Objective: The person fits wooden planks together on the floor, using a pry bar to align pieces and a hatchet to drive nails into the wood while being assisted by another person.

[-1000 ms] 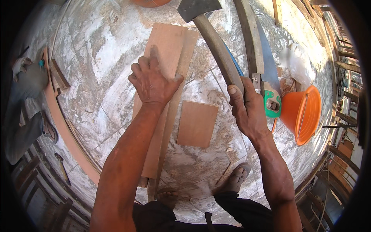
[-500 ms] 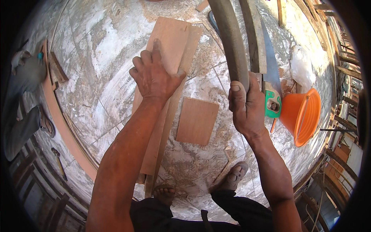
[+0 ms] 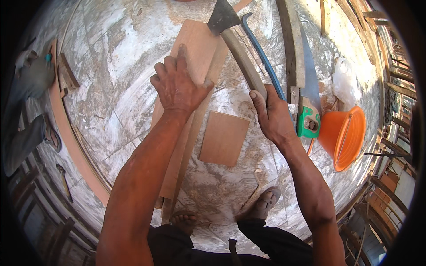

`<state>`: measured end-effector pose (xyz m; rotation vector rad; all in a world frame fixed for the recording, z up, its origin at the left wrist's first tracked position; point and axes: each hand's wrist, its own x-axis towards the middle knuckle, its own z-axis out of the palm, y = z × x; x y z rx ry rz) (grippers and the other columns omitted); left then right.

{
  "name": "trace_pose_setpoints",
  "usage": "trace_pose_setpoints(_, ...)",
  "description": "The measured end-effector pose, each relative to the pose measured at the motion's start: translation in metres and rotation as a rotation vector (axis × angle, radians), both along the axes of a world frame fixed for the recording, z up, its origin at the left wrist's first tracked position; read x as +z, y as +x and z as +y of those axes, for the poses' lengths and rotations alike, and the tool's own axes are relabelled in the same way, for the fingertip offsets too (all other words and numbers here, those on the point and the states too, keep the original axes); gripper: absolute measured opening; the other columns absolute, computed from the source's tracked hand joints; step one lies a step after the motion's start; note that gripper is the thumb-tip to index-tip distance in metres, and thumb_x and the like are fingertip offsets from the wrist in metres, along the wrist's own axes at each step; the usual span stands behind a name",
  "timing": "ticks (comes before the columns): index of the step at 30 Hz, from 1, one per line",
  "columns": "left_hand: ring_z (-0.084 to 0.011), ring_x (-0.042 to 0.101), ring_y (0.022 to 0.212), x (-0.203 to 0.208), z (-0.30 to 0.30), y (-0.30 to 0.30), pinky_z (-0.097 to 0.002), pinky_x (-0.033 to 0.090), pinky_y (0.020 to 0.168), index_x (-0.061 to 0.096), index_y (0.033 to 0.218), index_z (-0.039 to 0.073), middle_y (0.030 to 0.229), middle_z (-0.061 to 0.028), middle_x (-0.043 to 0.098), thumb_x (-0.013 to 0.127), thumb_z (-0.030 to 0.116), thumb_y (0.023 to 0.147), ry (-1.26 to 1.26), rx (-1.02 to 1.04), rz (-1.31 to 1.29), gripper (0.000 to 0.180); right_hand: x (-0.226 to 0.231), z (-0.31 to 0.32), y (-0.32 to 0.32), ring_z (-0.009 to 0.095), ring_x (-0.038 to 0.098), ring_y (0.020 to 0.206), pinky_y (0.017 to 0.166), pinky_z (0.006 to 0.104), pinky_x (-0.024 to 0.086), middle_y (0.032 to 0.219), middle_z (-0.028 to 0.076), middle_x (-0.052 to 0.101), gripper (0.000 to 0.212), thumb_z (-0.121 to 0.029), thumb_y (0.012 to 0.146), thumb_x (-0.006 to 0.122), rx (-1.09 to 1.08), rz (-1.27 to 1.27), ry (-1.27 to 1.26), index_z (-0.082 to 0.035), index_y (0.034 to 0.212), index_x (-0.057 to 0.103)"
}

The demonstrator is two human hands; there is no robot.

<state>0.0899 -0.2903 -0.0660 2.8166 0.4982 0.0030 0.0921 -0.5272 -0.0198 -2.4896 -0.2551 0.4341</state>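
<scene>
My left hand [image 3: 179,91] grips a flat reddish-brown wooden board [image 3: 194,48], its index finger stretched along the face and its thumb at the right edge. This board rests against another length of wood [image 3: 190,146] along its right side. In my right hand [image 3: 274,113] is the wooden handle of an axe [image 3: 243,57], fingers wrapped round it. The dark axe head [image 3: 223,17] is raised near the board's far end. A small square wooden piece [image 3: 224,138] lies on the floor between my arms.
Right of my hand lie a blue pry bar [image 3: 264,55], a long timber [image 3: 293,44] and a green-handled handsaw [image 3: 309,120]. An orange bucket [image 3: 344,137] lies tipped beside them. At left are a long plank [image 3: 71,128], a hammer [image 3: 64,182] and another person [image 3: 29,88].
The axe has swung down and leftward, bringing its head into view near the board's end. My right hand has shifted slightly left; my left hand stays on the board.
</scene>
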Motion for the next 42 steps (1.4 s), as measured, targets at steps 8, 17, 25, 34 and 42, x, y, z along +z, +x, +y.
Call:
trace_pose_setpoints(8, -0.0310, 0.043, 0.118, 0.000, 0.002, -0.001, -0.0497, 0.038, 0.101, 0.043, 0.155, 0.011, 0.126, -0.0109, 0.049, 0.087, 0.048, 0.063, 0.010, 0.011, 0.028, 0.108, 0.032, 0.011, -0.011, 0.033, 0.071, 0.069, 0.065, 0.0412, 0.053, 0.074, 0.020, 0.067, 0.039, -0.030, 0.105, 0.060, -0.093, -0.141, 0.389, 0.002, 0.125, 0.053)
trace_pose_setpoints(17, -0.0311, 0.044, 0.118, -0.002, 0.000, -0.001, -0.0494, 0.037, 0.102, 0.042, 0.156, 0.010, 0.127, -0.0108, 0.050, 0.086, 0.049, 0.064, 0.003, 0.011, 0.020, 0.108, 0.040, 0.015, -0.011, 0.043, 0.070, 0.071, 0.066, 0.0470, 0.052, 0.074, 0.024, 0.066, 0.038, -0.034, 0.106, 0.058, -0.131, -0.060, 0.352, 0.002, 0.117, 0.054)
trace_pose_setpoints(25, -0.0310, 0.045, 0.118, 0.001, 0.003, -0.002, -0.0498, 0.038, 0.100, 0.042, 0.156, 0.010, 0.128, -0.0114, 0.050, 0.085, 0.049, 0.064, 0.008, 0.009, 0.018, 0.109, 0.030, 0.014, 0.000, 0.045, 0.068, 0.071, 0.066, 0.0485, 0.052, 0.073, 0.026, 0.065, 0.045, -0.040, 0.107, 0.055, -0.146, 0.107, 0.176, 0.004, 0.117, 0.054)
trace_pose_setpoints(34, -0.0309, 0.044, 0.119, 0.005, 0.003, -0.004, -0.0488, 0.037, 0.102, 0.040, 0.157, 0.009, 0.125, -0.0116, 0.049, 0.085, 0.049, 0.065, -0.009, 0.008, 0.038, 0.110, 0.025, 0.010, -0.004, 0.051, 0.067, 0.073, 0.070, 0.0541, 0.052, 0.071, 0.030, 0.064, 0.049, -0.045, 0.107, 0.053, -0.066, 0.098, 0.092, 0.004, 0.111, 0.056)
trace_pose_setpoints(42, -0.0303, 0.044, 0.120, 0.011, 0.000, -0.001, -0.0486, 0.037, 0.104, 0.040, 0.157, 0.010, 0.127, -0.0118, 0.049, 0.085, 0.049, 0.066, 0.023, 0.036, 0.076, 0.109, 0.072, -0.023, 0.008, 0.025, 0.067, 0.059, 0.057, 0.0392, 0.053, 0.072, 0.016, 0.066, 0.060, -0.056, 0.104, 0.055, -0.095, 0.471, 0.101, 0.004, 0.106, 0.059)
